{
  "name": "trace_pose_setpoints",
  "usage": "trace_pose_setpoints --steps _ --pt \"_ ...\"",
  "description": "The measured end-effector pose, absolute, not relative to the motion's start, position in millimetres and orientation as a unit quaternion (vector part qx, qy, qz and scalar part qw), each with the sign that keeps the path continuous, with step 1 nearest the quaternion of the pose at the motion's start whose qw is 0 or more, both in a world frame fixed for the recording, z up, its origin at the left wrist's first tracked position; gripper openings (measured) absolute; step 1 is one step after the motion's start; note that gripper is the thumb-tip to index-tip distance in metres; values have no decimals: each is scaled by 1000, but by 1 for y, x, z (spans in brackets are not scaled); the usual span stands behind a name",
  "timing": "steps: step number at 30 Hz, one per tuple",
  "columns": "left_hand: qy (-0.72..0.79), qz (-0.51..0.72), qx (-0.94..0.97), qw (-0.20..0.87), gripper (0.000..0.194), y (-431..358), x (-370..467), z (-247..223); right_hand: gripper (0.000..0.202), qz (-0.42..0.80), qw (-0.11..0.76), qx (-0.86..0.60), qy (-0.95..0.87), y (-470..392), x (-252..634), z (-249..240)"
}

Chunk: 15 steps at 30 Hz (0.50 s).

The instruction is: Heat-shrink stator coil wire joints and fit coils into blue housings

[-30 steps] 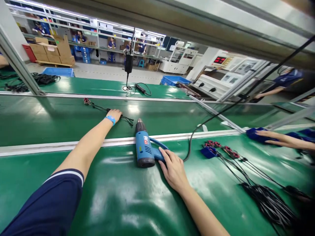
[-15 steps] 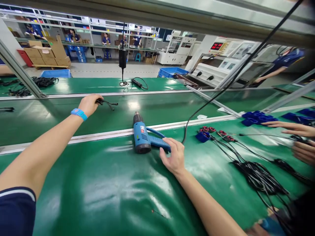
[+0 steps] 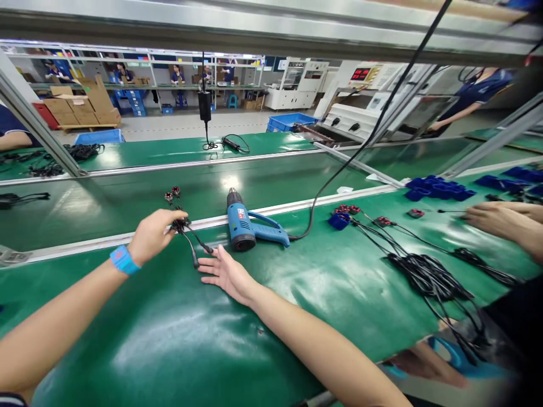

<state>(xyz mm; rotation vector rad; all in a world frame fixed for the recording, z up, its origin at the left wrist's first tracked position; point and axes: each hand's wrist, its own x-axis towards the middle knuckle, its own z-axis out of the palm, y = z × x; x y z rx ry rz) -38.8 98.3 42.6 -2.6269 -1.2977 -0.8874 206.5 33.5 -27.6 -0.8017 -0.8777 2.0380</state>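
Note:
My left hand, with a blue wrist strap, is closed around a small bundle of black cables. Two small reddish round parts stick out beyond its fingers, and two dark plug ends hang toward the right. My right hand is open, fingers spread, close beside those plug ends; whether it touches them I cannot tell. A blue heat gun lies on the green bench just beyond my right hand, nozzle pointing away.
On the right lie coiled black cables with reddish ends and blue plastic pieces. A co-worker's hands handle a cable there. The heat gun's cord rises to the overhead frame. A black adapter hangs over the far bench.
My left hand has drawn the cable bundle back toward me over the near bench. My right hand has left the heat gun's handle and moved left to the plug ends.

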Motion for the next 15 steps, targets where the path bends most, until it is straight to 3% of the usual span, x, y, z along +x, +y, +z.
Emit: trace_pose_setpoints --steps 7,9,12,15 --pt "-315 -221 -923 -28 39 52 -10 8 56 850 355 -264 -287 39 192 -31" --pt "-360 -220 -905 -57 51 70 -23 2 52 829 380 -307 -272 37 192 -35" --pt "-491 -256 -832 -36 49 120 -55 -8 64 791 424 -352 -266 34 191 -38" --pt "-563 -235 -792 -31 59 174 -75 -21 66 767 452 -378 -255 31 187 -39"
